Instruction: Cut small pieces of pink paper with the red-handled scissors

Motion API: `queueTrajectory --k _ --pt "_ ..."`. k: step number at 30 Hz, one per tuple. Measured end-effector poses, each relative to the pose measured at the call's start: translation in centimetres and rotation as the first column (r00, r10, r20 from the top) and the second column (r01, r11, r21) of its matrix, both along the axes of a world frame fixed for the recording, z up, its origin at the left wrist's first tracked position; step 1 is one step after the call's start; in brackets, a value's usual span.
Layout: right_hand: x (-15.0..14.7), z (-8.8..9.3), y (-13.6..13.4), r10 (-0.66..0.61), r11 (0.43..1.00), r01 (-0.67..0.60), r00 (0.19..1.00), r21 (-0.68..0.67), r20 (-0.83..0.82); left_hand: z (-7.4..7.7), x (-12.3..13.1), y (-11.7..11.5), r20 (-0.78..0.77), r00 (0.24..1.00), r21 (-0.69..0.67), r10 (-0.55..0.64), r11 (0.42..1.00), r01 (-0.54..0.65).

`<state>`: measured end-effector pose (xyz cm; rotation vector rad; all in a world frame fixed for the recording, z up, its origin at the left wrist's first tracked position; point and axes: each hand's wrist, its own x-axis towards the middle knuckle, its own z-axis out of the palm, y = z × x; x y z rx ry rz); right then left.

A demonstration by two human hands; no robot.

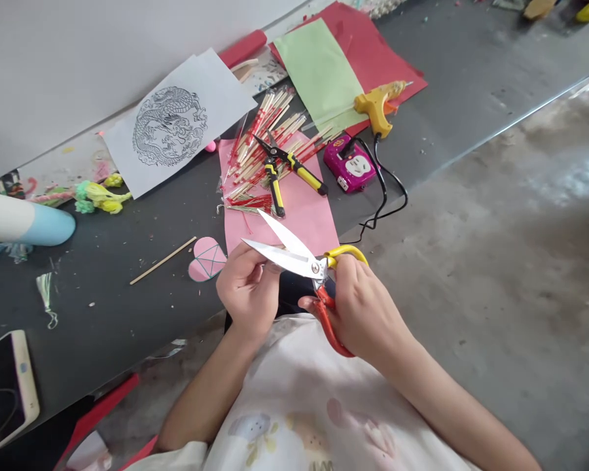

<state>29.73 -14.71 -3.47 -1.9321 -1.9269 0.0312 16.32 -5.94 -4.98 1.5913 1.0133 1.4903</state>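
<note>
My right hand (366, 304) grips a pair of scissors (294, 258) by its yellow and red handles. The blades are spread apart and point left, across the fingertips of my left hand (250, 284). That hand is closed in a pinch, thumb against fingers; a small pale bit shows by the blades, but what it holds is mostly hidden. Left of it, a pink paper heart (207, 259) with green lines lies on the dark table, beside a thin wooden stick (163, 260). Beyond the blades is a pink paper sheet (319, 229).
Yellow-black pliers (302, 173) lie on bundled sticks (262, 137). A yellow glue gun (375, 108) and purple power socket (351, 165) with black cable are at right. Dragon print (216, 85), green paper (319, 69) and red paper (373, 49) lie behind; a phone (27, 379) lies left.
</note>
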Motion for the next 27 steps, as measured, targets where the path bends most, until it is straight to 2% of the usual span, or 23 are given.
queueTrajectory --k 9,18,24,27 --pt "0.08 -0.01 0.03 -0.029 0.999 0.029 1.0 -0.04 0.002 -0.99 0.0 0.25 0.009 1.0 -0.05 -0.002 0.999 0.002" --pt "0.0 -0.02 0.27 -0.02 0.997 0.017 0.999 -0.074 -0.036 -0.76 -0.04 -0.24 0.108 0.993 -0.307 -0.039 0.949 0.071" --pt "-0.09 0.32 0.27 -0.047 0.996 0.05 0.998 -0.076 0.04 -0.87 0.01 -0.28 0.135 0.99 -0.317 -0.044 0.945 0.085" --pt "-0.07 0.5 0.24 -0.052 0.993 0.058 0.997 -0.103 0.054 -1.0 -0.03 -0.27 0.099 0.994 -0.323 -0.044 0.944 0.074"
